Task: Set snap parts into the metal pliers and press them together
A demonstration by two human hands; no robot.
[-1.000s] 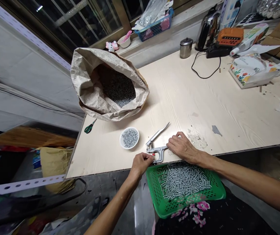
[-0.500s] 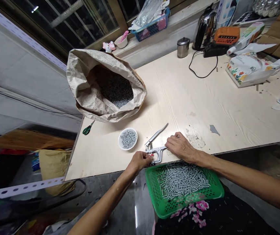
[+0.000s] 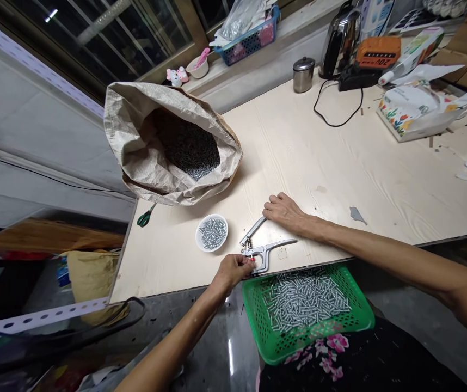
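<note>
Grey hand pliers [image 3: 281, 243] with a spring and a red part at the jaws lie on the table near its front edge, handles spread. My left hand [image 3: 235, 270] pinches at the jaws, and whatever is between its fingertips is too small to make out. The fingers of my right hand [image 3: 284, 213] are curled over the end of the upper handle. Just left of the pliers stands a white bowl [image 3: 212, 233] of small metal pieces. Below the edge, a green basket [image 3: 253, 321] on my lap holds many small metal tubes.
A large open sack [image 3: 131, 141] of metal pieces stands at the back left, green-handled scissors [image 3: 145, 216] beside it. Farther back are a lidded metal canister [image 3: 303, 74], a kettle [image 3: 338, 41], an orange battery [image 3: 378, 53] with a black cord and a tissue pack [image 3: 409, 109].
My right hand has moved up and left, from the lower handle to the end of the upper handle. My left hand stays at the jaws.
</note>
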